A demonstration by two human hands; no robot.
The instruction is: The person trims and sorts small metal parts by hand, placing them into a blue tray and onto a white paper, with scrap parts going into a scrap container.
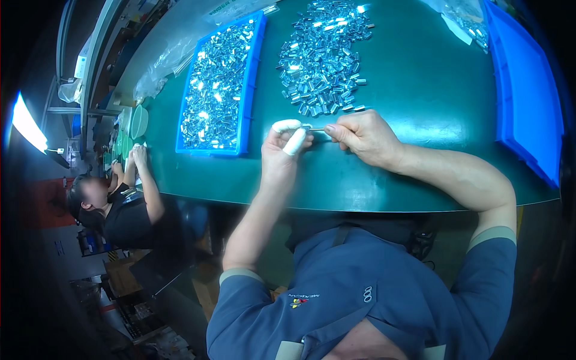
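Note:
My left hand [283, 141] wears white covers on its thumb and forefinger, and these two pinch a small shiny metal piece [306, 126]. From the other side, my right hand [367, 139] is closed on a thin metal rod [317, 128] that reaches to the piece in the left fingers. Whether the rod sits inside the piece or only touches it, I cannot tell. Just beyond both hands lies a loose heap of short silvery metal pieces [324, 66] on the green tabletop [408, 78].
Left of the heap, a blue tray [245, 120] holds many similar metal pieces. Another blue tray [528, 90] stands at the right edge. Clear plastic bags [165, 66] lie at far left; more bagged pieces [462, 18] are at far right. A co-worker [129, 210] works at the table's left end.

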